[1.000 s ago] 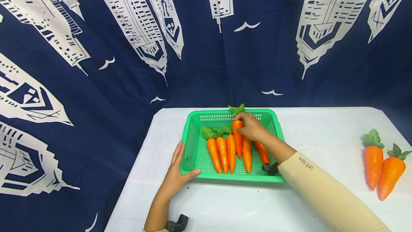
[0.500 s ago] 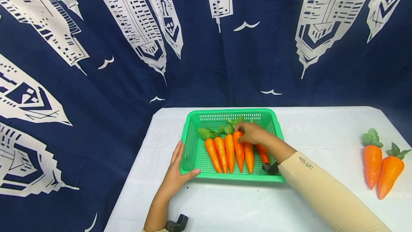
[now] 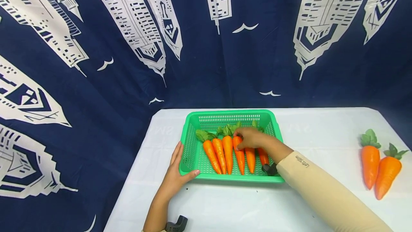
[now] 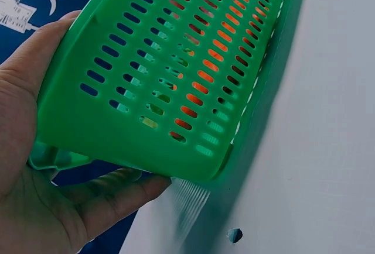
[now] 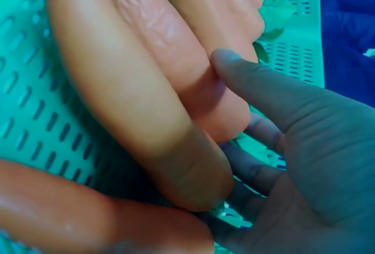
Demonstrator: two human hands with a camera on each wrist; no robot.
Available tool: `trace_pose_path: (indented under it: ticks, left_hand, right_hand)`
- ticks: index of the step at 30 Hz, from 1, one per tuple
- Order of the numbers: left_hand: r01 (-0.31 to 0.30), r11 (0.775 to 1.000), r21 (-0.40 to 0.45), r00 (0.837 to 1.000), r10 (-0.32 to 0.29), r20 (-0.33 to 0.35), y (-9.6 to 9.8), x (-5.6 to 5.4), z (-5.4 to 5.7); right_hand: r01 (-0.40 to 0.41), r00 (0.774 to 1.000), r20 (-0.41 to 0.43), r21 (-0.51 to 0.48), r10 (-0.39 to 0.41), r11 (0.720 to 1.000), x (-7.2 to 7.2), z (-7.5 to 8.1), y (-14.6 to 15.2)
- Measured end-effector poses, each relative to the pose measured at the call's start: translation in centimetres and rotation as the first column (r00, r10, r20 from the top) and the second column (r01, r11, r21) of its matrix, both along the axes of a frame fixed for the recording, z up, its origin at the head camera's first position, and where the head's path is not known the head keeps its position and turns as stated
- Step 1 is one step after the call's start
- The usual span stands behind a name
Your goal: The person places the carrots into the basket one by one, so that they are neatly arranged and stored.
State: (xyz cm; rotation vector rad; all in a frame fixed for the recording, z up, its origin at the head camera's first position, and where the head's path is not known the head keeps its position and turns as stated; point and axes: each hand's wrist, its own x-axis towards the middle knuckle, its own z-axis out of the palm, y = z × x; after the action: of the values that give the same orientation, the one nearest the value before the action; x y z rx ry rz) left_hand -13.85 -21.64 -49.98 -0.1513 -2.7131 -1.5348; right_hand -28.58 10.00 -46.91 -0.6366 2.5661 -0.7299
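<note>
A row of orange carrots with green leafy tops lies in a green perforated basket (image 3: 231,177). My right hand (image 3: 252,138) reaches into it and pinches the top end of one carrot (image 3: 239,162) near the middle of the row. In the right wrist view the thumb (image 5: 252,78) presses on a carrot, while the other fingers are partly hidden behind the carrot ends. At the front left corner my left hand (image 3: 175,175) holds the basket, its thumb at the front rim and its fingers along the left side. The left wrist view shows that corner (image 4: 158,148) between thumb and fingers.
Two thicker carrots, one upright (image 3: 370,165) and one slanted (image 3: 387,176), lie on the white-covered table (image 3: 231,207) at the far right. Behind the table hangs a dark blue curtain (image 3: 199,81) with white city buildings printed on it.
My right hand has lowered the carrot into the row and drawn it toward the basket's front. Neighbouring carrots have shifted slightly. My left hand has stayed at the corner.
</note>
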Motion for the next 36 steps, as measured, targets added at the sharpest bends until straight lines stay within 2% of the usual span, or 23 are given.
trace_pose_path:
  ticks: [2,6,11,15,23,28,32,36]
  left_hand:
    - [-0.001,1.000,-0.005,1.000,0.001,-0.004,0.0,0.0,-0.1]
    - [0.004,1.000,-0.013,1.000,-0.004,-0.012,0.0,0.0,-0.1]
    - [0.007,1.000,-0.010,1.000,-0.008,-0.009,0.1,0.0,0.0]
    - [0.011,1.000,-0.011,1.000,-0.011,-0.010,0.0,0.0,0.0]
    - [0.013,1.000,-0.004,1.000,-0.013,-0.015,0.1,0.0,0.0]
    - [0.011,1.000,-0.008,1.000,-0.011,-0.015,0.0,0.1,-0.1]
    - [0.009,1.000,-0.003,1.000,-0.009,-0.012,0.0,0.0,0.0]
    - [0.010,1.000,0.004,1.000,-0.010,-0.007,0.0,0.0,-0.1]
  right_hand:
    - [-0.021,1.000,-0.007,-0.005,0.021,1.000,0.0,-0.1,0.0]
    - [-0.012,1.000,0.011,-0.063,0.013,0.998,-0.2,-0.2,0.2]
    - [0.039,0.999,0.044,-0.176,-0.032,0.984,-0.3,0.1,0.6]
    - [0.060,0.998,0.038,-0.244,-0.053,0.968,-0.3,0.7,0.9]
    - [0.117,0.993,0.056,-0.323,-0.104,0.939,-0.1,2.3,2.3]
    - [0.130,0.991,0.035,-0.388,-0.127,0.912,0.2,4.0,3.4]
    - [0.168,0.986,0.049,-0.420,-0.162,0.892,0.4,5.1,4.9]
    - [0.187,0.982,0.043,-0.410,-0.186,0.893,0.7,6.0,6.5]
